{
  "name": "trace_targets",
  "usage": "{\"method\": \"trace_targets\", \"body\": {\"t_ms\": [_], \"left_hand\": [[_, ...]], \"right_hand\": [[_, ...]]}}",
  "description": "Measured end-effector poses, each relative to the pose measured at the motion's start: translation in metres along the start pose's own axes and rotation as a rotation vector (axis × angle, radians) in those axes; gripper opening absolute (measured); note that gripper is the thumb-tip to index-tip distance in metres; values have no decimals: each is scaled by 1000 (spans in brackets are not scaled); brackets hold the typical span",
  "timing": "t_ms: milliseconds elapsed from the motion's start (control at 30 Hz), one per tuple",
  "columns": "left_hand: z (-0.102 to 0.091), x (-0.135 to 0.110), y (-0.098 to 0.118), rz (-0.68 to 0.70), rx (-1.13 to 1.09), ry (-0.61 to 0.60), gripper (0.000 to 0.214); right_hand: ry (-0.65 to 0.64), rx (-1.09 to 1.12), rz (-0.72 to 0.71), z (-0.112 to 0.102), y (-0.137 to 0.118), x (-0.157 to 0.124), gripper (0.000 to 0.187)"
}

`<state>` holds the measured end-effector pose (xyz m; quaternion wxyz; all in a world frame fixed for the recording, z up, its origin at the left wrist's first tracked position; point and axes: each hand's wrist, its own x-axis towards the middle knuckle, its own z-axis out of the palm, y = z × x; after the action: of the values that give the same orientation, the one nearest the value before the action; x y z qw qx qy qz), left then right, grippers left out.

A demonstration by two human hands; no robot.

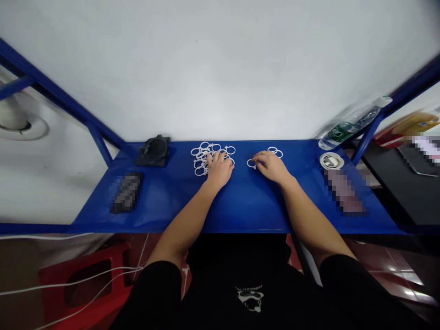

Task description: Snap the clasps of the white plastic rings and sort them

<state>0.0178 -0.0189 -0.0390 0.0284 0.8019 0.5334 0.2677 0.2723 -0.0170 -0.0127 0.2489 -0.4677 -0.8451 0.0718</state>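
A heap of several white plastic rings (202,156) lies on the blue shelf (240,206), left of centre. My left hand (219,168) rests on the heap's right side with fingers stretched out among the rings. My right hand (271,166) lies further right, its fingertips touching a single white ring (251,163) flat on the shelf. Two more white rings (275,151) lie just behind that hand.
A black pouch (153,151) sits at the back left, a blurred dark item (126,192) in front of it. At the right stand a plastic bottle (350,123), a round metal tin (331,161) and a blurred object (343,191). A red stool (85,279) is below left.
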Motion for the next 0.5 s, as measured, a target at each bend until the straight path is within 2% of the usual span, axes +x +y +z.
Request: {"method": "trace_targets", "body": {"t_ms": [100, 233, 400, 500], "left_hand": [[1, 1, 2, 27, -85, 108, 7], [-6, 2, 9, 43, -164, 101, 8], [-11, 2, 16, 100, -182, 89, 9], [-11, 1, 16, 122, -178, 116, 8]], "right_hand": [[-66, -72, -40, 5, -6, -1, 26], [-87, -185, 92, 9, 7, -4, 24], [38, -257, 286, 12, 36, -10, 29], [116, -272, 380, 9, 40, -11, 31]]}}
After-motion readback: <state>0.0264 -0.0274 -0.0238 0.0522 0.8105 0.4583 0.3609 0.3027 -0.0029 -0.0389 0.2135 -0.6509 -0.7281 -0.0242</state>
